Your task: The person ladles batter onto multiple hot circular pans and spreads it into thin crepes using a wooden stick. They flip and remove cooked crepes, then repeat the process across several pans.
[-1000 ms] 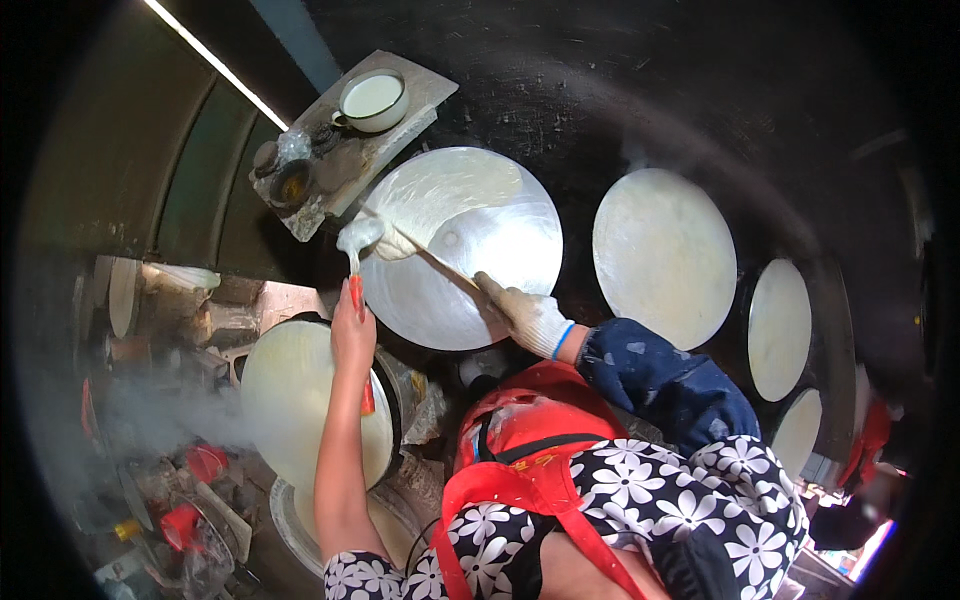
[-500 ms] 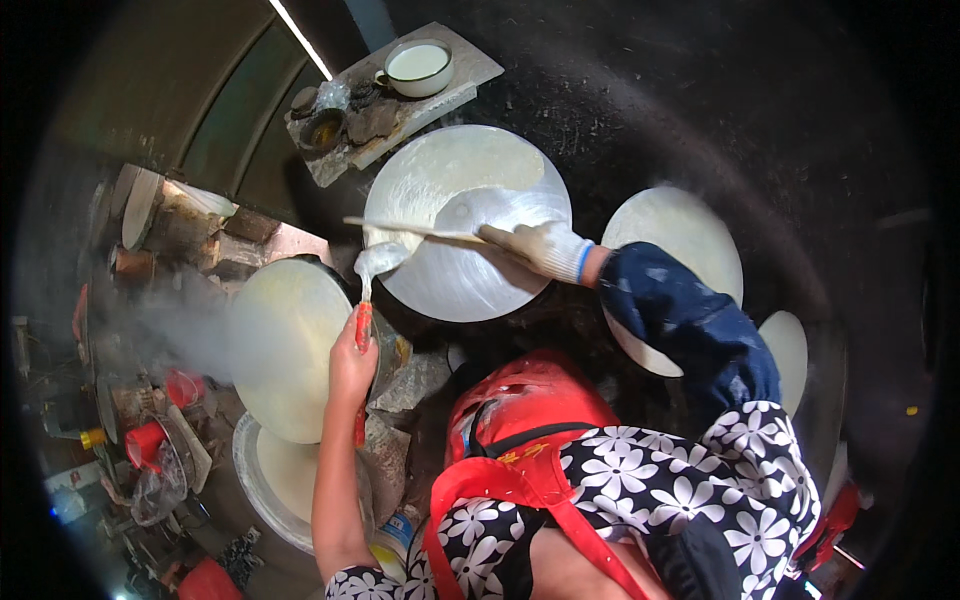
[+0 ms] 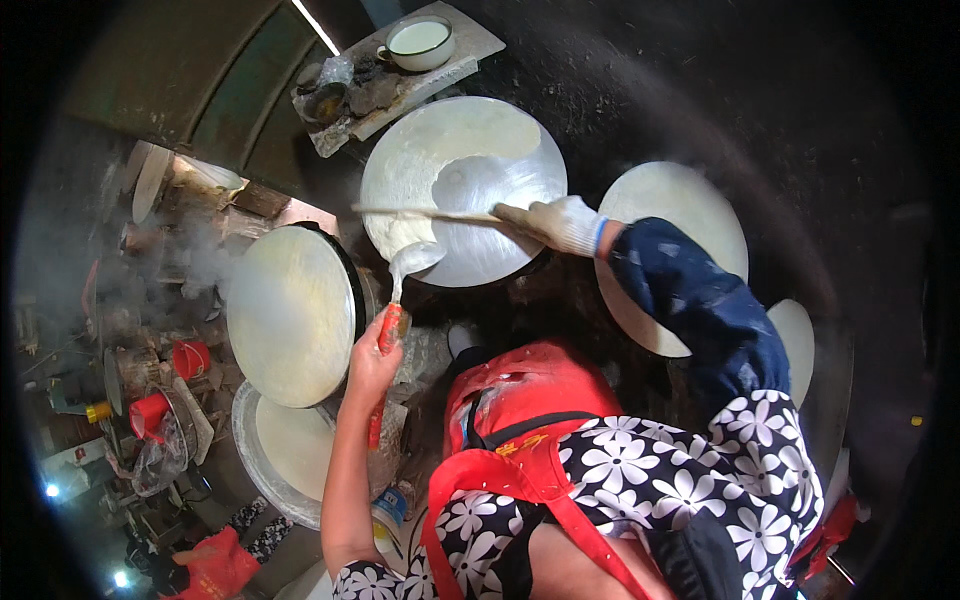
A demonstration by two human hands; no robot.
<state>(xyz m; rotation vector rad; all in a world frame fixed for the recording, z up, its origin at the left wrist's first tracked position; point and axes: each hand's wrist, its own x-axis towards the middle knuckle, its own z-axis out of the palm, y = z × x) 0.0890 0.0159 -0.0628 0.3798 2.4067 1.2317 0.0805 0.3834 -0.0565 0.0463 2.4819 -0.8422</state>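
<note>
My left hand [image 3: 374,362] is closed round the red handle of a ladle [image 3: 418,257], whose batter-smeared bowl is at the near left edge of a round metal griddle [image 3: 500,255]. In a white knitted glove, my right hand [image 3: 560,226] grips one end of a thin wooden spreading stick [image 3: 430,213], which lies across the griddle from right to left. Pale batter [image 3: 410,160] coats the griddle's left and far parts in a curved band, with a thick pool under the stick near the ladle. Bare metal shows at the middle and right.
Steam drifts near a second round griddle [image 3: 285,320] at left. Below it stands a wide basin [image 3: 245,455] of batter. Another griddle [image 3: 680,255] lies at right. A white mug [image 3: 420,45] sits on the far ledge [image 3: 460,72]. A person in red [image 3: 215,565] is at lower left.
The stick has shifted slightly to the right with my right hand. The ladle has moved right, its bowl now below the stick. The whole view has shifted a little.
</note>
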